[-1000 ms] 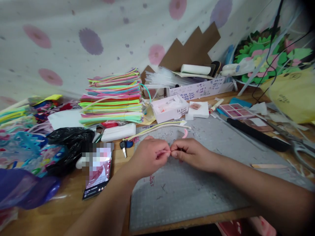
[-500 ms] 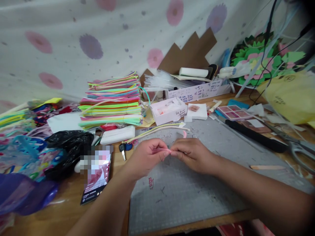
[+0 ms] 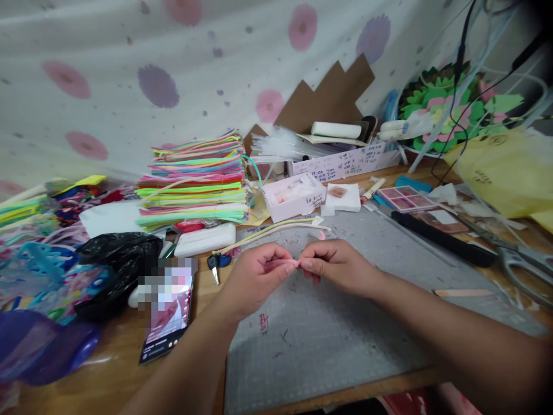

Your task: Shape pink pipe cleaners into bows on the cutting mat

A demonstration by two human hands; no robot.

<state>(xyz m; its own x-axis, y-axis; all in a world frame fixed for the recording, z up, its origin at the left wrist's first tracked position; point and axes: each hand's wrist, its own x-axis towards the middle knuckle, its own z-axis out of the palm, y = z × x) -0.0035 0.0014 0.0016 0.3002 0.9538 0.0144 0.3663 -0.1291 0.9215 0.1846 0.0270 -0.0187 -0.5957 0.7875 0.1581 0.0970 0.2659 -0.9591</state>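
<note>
Above the grey cutting mat [image 3: 328, 351], both of my hands meet at a pink pipe cleaner [image 3: 276, 263]. My left hand [image 3: 261, 279] is closed around its doubled length, which shows between thumb and fingers. Thumb and fingertips of my right hand [image 3: 339, 266] pinch the same piece right beside the left fingertips. A curved pink end pokes up behind the right hand. The palms hide the rest of the piece. Just beyond the hands, cream and yellow pipe cleaners [image 3: 276, 226] lie across the mat's back edge.
Stacked coloured pipe cleaners [image 3: 194, 184] stand behind a white case [image 3: 206, 239]. A phone [image 3: 168, 314] and keys [image 3: 215, 268] lie left. At the back is a small white box [image 3: 296, 197]. Large scissors [image 3: 518, 265] and a wooden stick [image 3: 464, 293] lie right.
The right thumb and fingers have shifted their pinch on the pink pipe cleaner, and lower fingertips now show beneath. My left hand keeps its hold. The view has shifted slightly.
</note>
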